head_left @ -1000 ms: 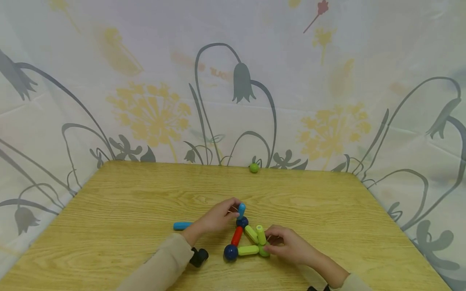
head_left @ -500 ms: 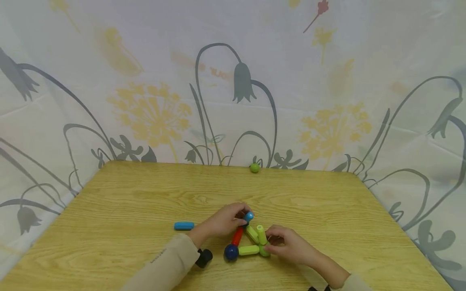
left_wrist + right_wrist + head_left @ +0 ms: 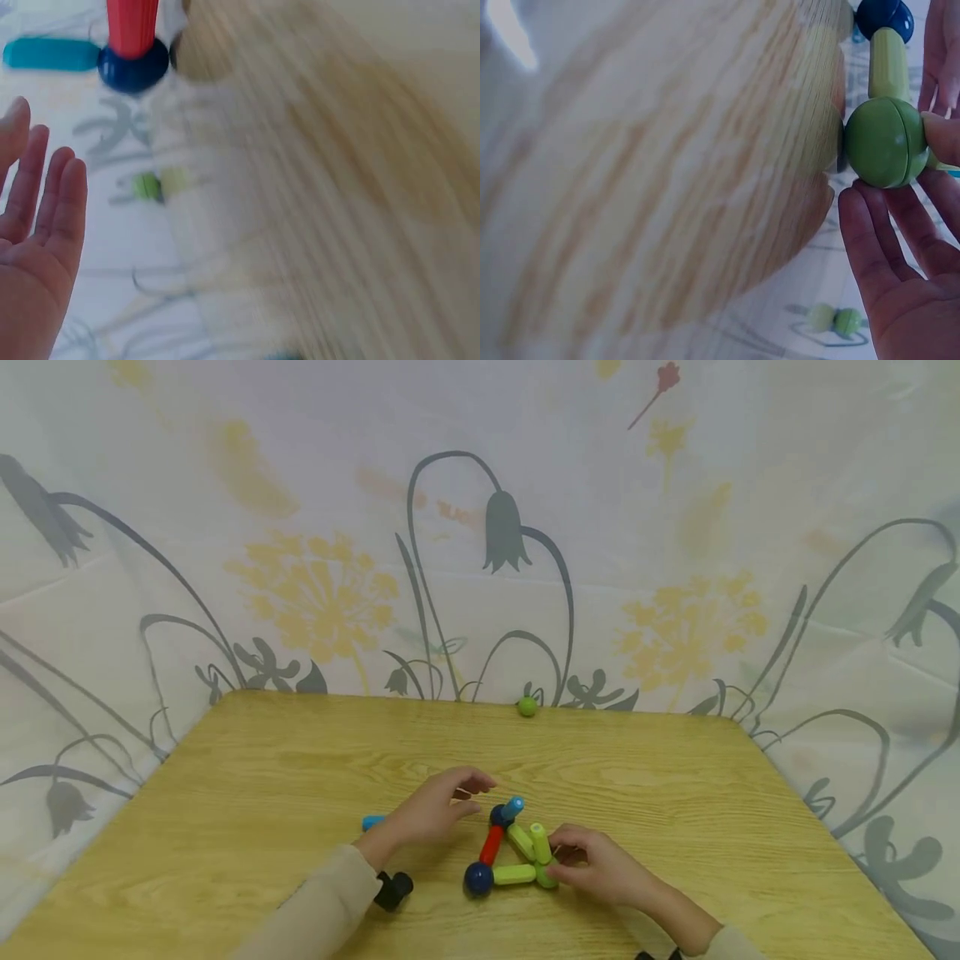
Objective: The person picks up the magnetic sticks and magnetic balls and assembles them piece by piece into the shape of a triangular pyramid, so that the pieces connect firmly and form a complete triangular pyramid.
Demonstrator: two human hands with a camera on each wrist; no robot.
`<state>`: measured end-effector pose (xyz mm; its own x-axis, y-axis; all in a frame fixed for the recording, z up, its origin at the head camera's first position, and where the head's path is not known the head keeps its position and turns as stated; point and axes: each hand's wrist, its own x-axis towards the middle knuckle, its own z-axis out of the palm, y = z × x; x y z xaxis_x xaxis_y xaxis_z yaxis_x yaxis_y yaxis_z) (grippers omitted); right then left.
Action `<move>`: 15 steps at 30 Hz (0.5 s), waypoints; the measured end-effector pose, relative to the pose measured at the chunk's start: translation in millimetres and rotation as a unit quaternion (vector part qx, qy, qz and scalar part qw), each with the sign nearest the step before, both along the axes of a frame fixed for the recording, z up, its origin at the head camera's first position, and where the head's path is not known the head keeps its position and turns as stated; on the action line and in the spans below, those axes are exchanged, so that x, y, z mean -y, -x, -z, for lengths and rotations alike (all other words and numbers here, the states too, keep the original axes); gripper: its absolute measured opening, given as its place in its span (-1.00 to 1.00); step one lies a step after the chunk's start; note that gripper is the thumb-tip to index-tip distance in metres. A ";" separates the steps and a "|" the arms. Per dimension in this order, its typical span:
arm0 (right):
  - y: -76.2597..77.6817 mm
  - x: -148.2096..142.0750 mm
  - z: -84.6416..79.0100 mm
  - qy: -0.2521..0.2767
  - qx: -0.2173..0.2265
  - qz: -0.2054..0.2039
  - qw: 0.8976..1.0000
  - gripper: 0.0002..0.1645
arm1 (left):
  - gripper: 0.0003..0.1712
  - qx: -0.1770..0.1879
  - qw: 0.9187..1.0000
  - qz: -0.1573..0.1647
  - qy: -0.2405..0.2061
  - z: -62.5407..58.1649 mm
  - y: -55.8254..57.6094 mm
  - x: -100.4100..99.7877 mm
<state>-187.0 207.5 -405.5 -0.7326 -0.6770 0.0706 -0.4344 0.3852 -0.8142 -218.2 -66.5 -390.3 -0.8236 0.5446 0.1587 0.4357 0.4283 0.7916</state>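
A triangle of magnetic rods and balls lies on the table. Its front left corner is a dark blue ball (image 3: 478, 878), joined by a red rod (image 3: 491, 846) to another dark blue ball (image 3: 498, 816) at the back. A blue rod (image 3: 513, 807) rises tilted from that back ball. Two lime rods meet at a green ball (image 3: 877, 142) on the right, which carries an upright lime rod (image 3: 539, 843). My right hand (image 3: 603, 867) holds this green ball between thumb and fingers. Left of the blue rod, my left hand (image 3: 427, 810) is apart from the structure, fingers extended, holding nothing.
A loose blue rod (image 3: 372, 822) lies on the table, partly hidden behind the left wrist. Far back, near the table's rear edge, sits a single green ball (image 3: 527, 707). A flower-printed cloth (image 3: 465, 610) hangs behind the wooden table (image 3: 300, 752).
The left hand pressed the blue rod over, tilting it rightward, then let go and drew back to the left. My right hand has stayed at the green ball.
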 end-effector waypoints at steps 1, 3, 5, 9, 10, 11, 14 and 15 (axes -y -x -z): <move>-0.2 0.4 -0.1 -0.001 -0.002 0.001 1.000 -0.70 | -0.69 -0.004 1.000 -0.001 -0.003 -0.2 -1.1 6.8; -0.5 1.1 -0.2 -0.002 -0.005 0.002 1.000 -0.69 | -0.71 -0.012 1.000 -0.005 -0.004 0.7 -3.5 20.6; -0.9 1.6 -0.4 -0.003 -0.007 0.001 1.000 -0.69 | -0.72 -0.019 1.000 -0.012 0.001 2.1 -6.8 33.8; -1.1 1.9 -1.7 -0.011 -0.012 0.004 1.000 -0.68 | -0.74 -0.028 0.999 -0.032 0.019 5.1 -13.2 57.6; -0.9 1.8 -2.1 -0.013 -0.013 0.005 1.000 -0.69 | -0.75 -0.027 0.999 -0.037 0.024 5.3 -14.8 63.1; -0.8 1.7 -2.4 -0.016 -0.015 0.007 1.000 -0.69 | -0.75 -0.028 0.998 -0.040 0.029 5.6 -16.3 68.5; 0.0 1.7 -2.5 -0.017 -0.016 0.009 1.000 -0.69 | -0.74 -0.020 0.998 -0.048 0.041 5.2 -21.6 83.3; 0.2 1.7 -2.4 -0.016 -0.013 0.009 1.000 -0.69 | -0.74 -0.016 0.998 -0.049 0.044 4.9 -23.2 87.7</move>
